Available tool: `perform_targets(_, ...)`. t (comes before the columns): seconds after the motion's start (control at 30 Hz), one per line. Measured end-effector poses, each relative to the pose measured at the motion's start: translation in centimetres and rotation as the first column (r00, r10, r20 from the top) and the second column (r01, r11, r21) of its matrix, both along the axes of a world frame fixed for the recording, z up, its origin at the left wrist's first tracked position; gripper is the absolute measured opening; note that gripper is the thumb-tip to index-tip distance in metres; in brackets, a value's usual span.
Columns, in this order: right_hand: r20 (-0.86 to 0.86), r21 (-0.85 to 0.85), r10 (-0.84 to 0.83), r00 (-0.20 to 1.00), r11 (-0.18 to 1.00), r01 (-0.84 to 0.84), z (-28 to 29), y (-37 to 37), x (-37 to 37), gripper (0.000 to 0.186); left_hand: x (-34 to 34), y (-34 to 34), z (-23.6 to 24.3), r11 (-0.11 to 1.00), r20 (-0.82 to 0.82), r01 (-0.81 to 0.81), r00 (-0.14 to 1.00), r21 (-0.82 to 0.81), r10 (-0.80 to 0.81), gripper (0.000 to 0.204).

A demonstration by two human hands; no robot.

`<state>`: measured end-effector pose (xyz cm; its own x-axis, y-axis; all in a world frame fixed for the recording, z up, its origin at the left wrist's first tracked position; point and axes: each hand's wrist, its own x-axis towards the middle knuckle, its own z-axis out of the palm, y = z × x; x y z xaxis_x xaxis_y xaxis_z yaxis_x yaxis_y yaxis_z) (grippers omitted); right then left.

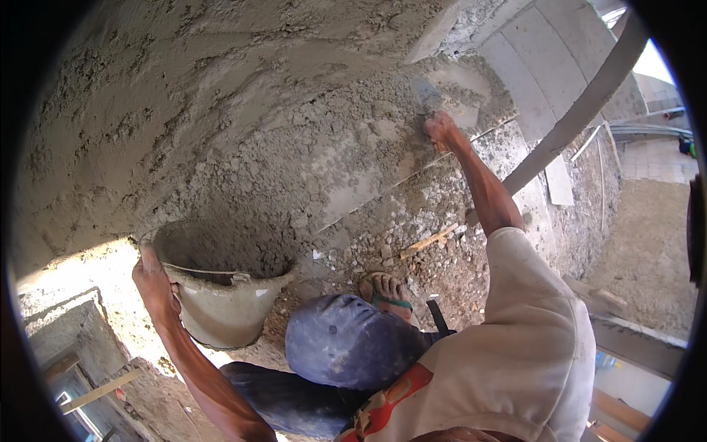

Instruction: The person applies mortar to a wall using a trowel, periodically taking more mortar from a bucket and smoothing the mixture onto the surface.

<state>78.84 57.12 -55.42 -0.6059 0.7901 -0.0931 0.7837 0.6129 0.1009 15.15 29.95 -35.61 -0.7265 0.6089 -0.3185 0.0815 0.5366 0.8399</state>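
Note:
My left hand (153, 287) is closed on the rim of a mortar-caked bucket (224, 313), which leans over with its mouth toward the wall. Grey mortar shows inside it, and a thin wire handle (197, 270) crosses its opening. Out ahead to the right, my right hand (443, 132) grips a trowel, its handle mostly hidden by the fingers. The trowel's grey blade (426, 94) lies against crumbly wet mortar (294, 166) spread along the foot of the wall. Rough fresh plaster covers that wall (184, 81).
A long board (578, 110) slants past my right arm. Rubble (368, 247) and a short wood strip (429, 240) lie on the ground before my sandalled foot (388, 287). Flat grey slabs (541, 59) stand at the far right, and another wood stick (101, 392) is at the lower left.

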Motion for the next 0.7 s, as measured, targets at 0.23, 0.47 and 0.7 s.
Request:
perform_targets(0.23,0.141,-0.117,0.430,0.892,0.901,-0.417,-2.4,-1.4,-7.7,0.005,0.5,0.8,0.0,0.999,-0.070,-0.018,0.997,-0.036,0.015,0.050)
perform_targets(0.47,-0.073,-0.479,0.258,0.963,0.838,-0.261,-4.5,-7.0,-19.8,0.035,0.1,0.5,-0.2,0.999,-0.083,-0.017,0.996,-0.029,0.014,0.053)
perform_targets(0.7,-0.462,-0.710,0.084,0.883,0.562,-0.425,5.1,-15.8,-34.6,0.030,-0.9,-0.2,-0.4,0.997,-0.109,-0.049,0.993,-0.055,0.043,0.053)
